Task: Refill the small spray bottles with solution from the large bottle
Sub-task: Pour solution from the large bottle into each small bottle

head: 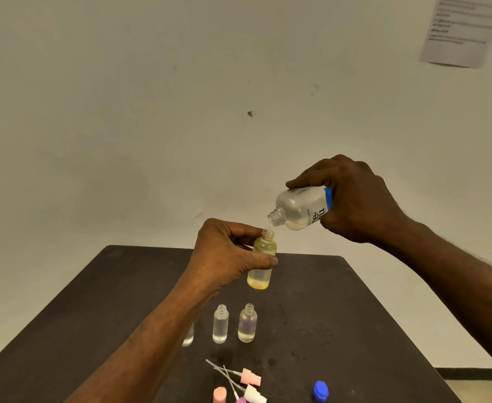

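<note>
Altogether 4 small bottles show: 1 yellow-tinted bottle [261, 261] held up above the dark table [355, 315], 2 clear bottles [220, 324] [247, 323] standing uncapped side by side on the table nearer the camera than the yellow one, and 1 more bottle [188, 335] mostly hidden behind the left forearm. Nearest the camera on the table lie 1 blue cap [320, 390] and a cluster of pink and white spray heads [250, 380] with thin tubes; their count is unclear.

The left hand [227, 254] wraps fingers and thumb around the yellow bottle, keeping it upright. The right hand [352, 199], raised above and right of the yellow bottle, grasps 1 large bottle [300, 209] tipped mouth-down, its open neck just above the yellow bottle's mouth.

All bottles are translucent plastic cylinders with threaded necks; the table surface is matte and stained.
</note>
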